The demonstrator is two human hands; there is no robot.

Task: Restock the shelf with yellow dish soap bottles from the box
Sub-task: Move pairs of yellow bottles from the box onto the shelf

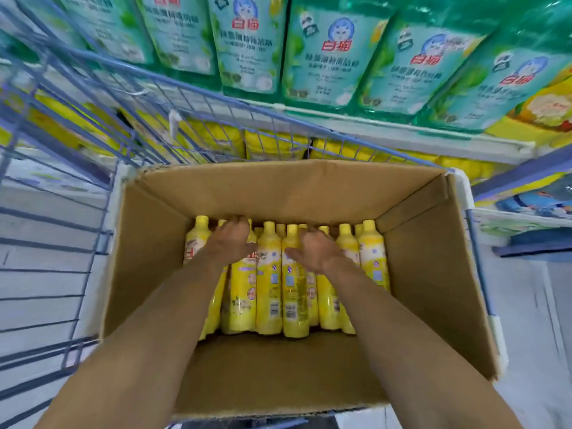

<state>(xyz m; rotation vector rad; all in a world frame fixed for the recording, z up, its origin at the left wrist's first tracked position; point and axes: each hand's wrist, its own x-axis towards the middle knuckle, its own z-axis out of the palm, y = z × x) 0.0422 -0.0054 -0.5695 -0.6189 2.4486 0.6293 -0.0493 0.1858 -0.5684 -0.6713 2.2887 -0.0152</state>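
Note:
An open cardboard box [278,193] sits in a blue wire cart and holds several upright yellow dish soap bottles [269,274] packed against its far wall. Both my arms reach down into it. My left hand [230,244] lies over a bottle at the left of the row, fingers curled over its cap. My right hand [312,250] covers a bottle right of the middle, fingers hooked over its top. The near half of the box floor is bare cardboard. Beyond the cart, more yellow bottles [272,144] stand on a lower shelf.
The blue wire cart [62,212] surrounds the box, its far rail between me and the shelves. Green refill pouches [328,57] fill the shelf above, over a white shelf edge [402,131]. Other packaged goods [532,199] are at the right.

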